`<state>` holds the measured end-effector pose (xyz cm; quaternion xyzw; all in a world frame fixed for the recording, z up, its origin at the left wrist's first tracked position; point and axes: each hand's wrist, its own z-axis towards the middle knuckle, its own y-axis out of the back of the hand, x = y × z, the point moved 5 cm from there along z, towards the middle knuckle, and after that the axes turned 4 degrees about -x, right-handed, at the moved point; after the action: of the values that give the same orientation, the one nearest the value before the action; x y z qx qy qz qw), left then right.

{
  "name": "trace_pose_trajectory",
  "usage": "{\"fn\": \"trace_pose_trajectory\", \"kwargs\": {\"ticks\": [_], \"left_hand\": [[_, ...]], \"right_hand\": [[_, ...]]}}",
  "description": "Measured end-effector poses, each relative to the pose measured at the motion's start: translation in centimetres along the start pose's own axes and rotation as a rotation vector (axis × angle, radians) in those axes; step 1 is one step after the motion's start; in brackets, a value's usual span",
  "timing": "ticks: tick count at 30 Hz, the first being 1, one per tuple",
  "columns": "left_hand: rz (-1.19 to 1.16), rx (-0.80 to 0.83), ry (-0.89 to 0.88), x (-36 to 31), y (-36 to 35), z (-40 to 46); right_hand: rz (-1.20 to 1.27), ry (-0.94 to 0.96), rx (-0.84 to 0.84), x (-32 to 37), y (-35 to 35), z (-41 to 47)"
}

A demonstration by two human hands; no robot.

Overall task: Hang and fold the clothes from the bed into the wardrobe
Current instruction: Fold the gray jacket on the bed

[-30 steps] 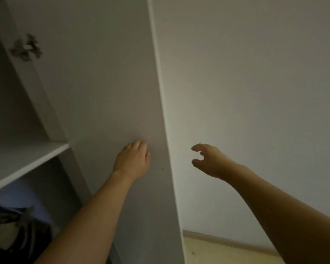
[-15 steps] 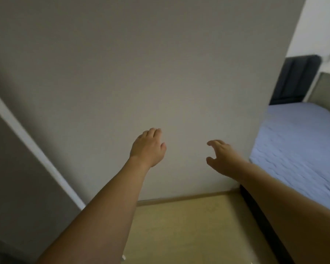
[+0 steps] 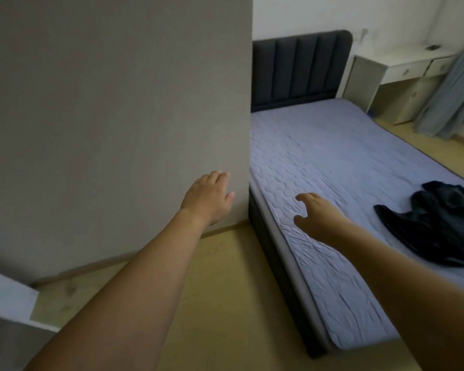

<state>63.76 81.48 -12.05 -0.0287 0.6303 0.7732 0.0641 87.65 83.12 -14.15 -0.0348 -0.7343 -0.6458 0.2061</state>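
The dark crumpled garment (image 3: 437, 223) lies on the bed (image 3: 332, 162), well right of both empty, loosely spread hands, left hand (image 3: 209, 199) and right hand (image 3: 319, 215); it looks soft, light and floppy, best gathered by a raised fold.

A home bedroom: a quilted bed (image 3: 332, 167) with padded headboard (image 3: 298, 68), desk (image 3: 402, 62) and curtain (image 3: 450, 84).

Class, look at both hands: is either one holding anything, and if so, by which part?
Nothing is held. The left hand and right hand are both empty; the dark clothes lie untouched on the bed.
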Motion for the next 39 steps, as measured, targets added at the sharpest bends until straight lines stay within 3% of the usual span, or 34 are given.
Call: {"fn": "trace_pose_trajectory", "kwargs": {"ticks": [6, 13, 19, 26, 32, 39], "left_hand": [[-0.087, 0.091, -0.015, -12.4, -8.0, 6.3], [-0.185, 0.187, -0.109, -34.4, -17.4, 15.8], [-0.182, 0.274, -0.178, -50.4, -23.7, 22.4], [-0.211, 0.341, -0.002, -55.2, -32.0, 32.8], [-0.39, 0.43, 0.164, -63.0, -42.6, 40.9], [-0.569, 0.547, 0.395, -72.2, -61.6, 45.7]], "right_hand": [[0.032, -0.134, 0.03, -14.8, 1.5, 0.1], [0.012, -0.274, -0.004, -37.9, 8.0, 1.2], [0.008, -0.36, 0.081, -56.2, 12.4, 3.4], [0.004, -0.385, 0.164, -68.7, 13.1, 11.9], [0.01, -0.464, 0.228, -82.0, 11.9, 19.0], [0.073, -0.55, 0.322, -100.5, 2.6, 29.1]]}}
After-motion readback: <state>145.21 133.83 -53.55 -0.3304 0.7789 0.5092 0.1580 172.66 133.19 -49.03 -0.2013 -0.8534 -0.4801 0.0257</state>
